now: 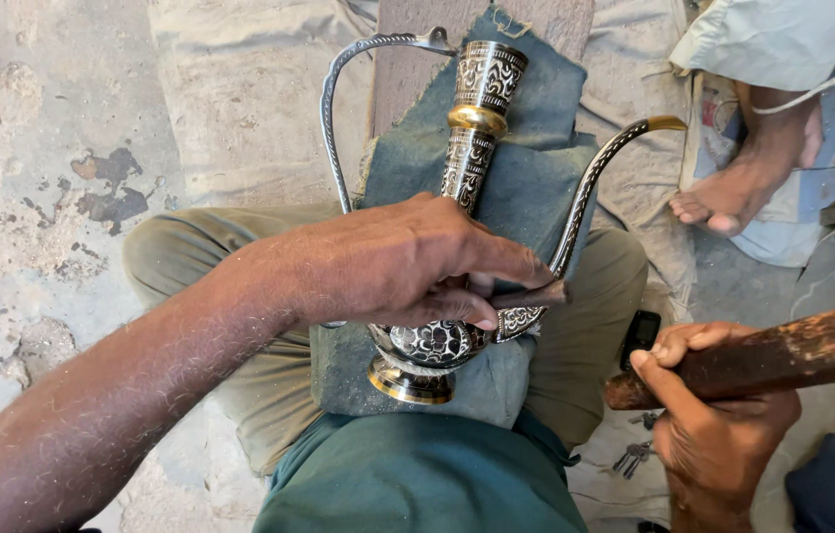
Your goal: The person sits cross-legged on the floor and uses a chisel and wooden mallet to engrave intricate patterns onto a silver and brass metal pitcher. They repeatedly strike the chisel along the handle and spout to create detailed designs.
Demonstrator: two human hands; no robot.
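An engraved silver-and-brass metal ewer (470, 148) lies on a dark cloth pad (526, 188) across my lap, neck pointing away, with a thin curved handle (330, 128) and a long curved spout (603, 163). My left hand (407, 262) rests over the ewer's round body and pinches a small dark chisel (531, 295) against the engraved surface. My right hand (709, 415) is closed around a thick brown wooden mallet handle (783, 350) held to the right, apart from the ewer.
Another person's bare foot (743, 183) rests at the upper right beside cloth and a blue mat. A small dark phone (640, 336) and a bunch of keys (635, 456) lie by my right knee. Rough stained concrete floor (32, 197) lies to the left.
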